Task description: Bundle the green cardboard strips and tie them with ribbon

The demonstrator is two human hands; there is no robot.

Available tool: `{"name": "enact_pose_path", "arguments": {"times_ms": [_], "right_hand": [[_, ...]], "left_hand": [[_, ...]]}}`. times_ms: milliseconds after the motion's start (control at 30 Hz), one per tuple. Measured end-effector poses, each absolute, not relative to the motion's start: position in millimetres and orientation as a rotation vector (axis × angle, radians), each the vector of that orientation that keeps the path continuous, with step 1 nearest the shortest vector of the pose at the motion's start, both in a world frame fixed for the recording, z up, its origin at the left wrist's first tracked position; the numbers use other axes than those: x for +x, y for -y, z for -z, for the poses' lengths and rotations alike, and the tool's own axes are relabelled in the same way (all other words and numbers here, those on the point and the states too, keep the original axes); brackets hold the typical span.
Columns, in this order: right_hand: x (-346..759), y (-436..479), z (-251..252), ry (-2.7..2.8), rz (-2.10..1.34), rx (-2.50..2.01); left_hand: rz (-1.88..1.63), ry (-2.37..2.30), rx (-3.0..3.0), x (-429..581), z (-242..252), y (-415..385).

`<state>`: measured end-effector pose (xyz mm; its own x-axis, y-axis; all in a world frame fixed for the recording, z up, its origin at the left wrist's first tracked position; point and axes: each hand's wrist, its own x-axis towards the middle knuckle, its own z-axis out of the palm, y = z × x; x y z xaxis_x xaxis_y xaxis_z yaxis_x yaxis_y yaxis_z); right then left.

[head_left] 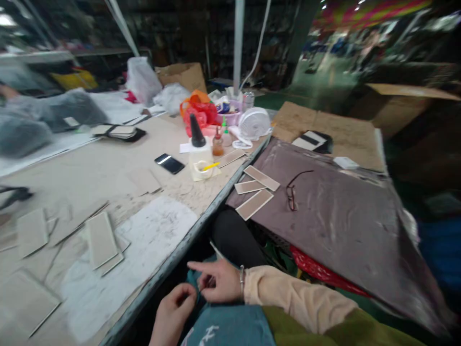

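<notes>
My left hand (175,307) is at the bottom of the view, its fingers curled and the thumb against the index finger. Whatever it pinches is hidden. Close beside it is my right hand (224,282), its index finger stretched out and the other fingers curled inward; I cannot make out what lies in them. Both hands are low over my lap, against a teal apron (230,324), just off the table edge. A thin pale strip (216,250) sticks up behind my right hand.
Pale rectangular panels (103,239) lie on the worktable (129,163), near a phone (169,163), a glue bottle with a black nozzle (200,156) and a white fan (254,123). To the right, several strips (254,204) and eyeglasses (291,197) rest on a brown-covered surface (345,230).
</notes>
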<state>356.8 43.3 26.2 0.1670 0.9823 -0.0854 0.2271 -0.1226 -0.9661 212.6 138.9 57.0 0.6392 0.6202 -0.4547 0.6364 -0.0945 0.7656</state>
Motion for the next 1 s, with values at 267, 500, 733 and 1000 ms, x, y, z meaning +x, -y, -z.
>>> {"name": "enact_pose_path", "arguments": {"times_ms": [267,500,733,1000], "right_hand": [[352.2,-42.5,-24.2,1.377,-0.962,-1.53],[351.5,-42.4,-27.0,1.333,-1.018,-1.473],[352.7,-40.9,-26.8,1.381,-1.0,-1.461],[346.6,-40.1,-21.2,1.146,-1.088,-1.366]], "left_hand": [[-0.077,-0.975,1.639,208.1,-53.8,-131.6],[-0.105,-0.982,1.552,204.0,-53.3,-134.7],[-0.076,-0.964,1.505,202.3,-53.7,-134.8],[-0.111,-0.957,1.485,201.2,-52.9,-133.5]]}}
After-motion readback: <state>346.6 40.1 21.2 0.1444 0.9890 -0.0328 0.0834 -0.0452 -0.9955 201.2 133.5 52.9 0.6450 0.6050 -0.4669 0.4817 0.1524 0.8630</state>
